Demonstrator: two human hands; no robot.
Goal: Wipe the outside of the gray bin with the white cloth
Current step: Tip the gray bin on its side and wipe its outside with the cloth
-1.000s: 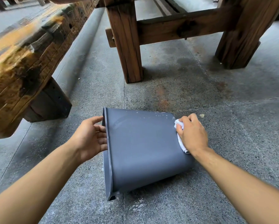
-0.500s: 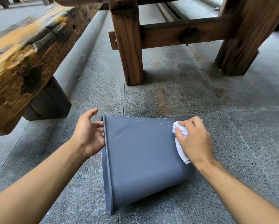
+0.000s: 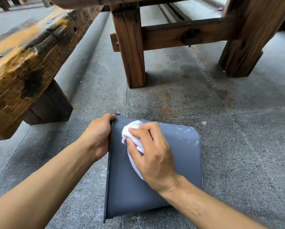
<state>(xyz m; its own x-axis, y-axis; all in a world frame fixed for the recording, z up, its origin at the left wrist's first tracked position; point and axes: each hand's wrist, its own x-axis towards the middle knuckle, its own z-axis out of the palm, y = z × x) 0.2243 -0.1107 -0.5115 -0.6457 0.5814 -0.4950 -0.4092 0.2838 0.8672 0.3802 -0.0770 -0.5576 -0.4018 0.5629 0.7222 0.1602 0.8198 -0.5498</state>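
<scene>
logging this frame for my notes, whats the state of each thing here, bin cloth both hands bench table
gray bin: lying on its side on the floor, pale specks near its base
white cloth: bunched, pressed on the bin's side near the rim
right hand: grips the cloth
left hand: grips the bin's rim
wooden bench: standing, worn top
wooden table: standing, only legs and rail visible

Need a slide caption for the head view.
Right hand rubs white cloth on the tipped gray bin; left hand grips its rim.
</scene>
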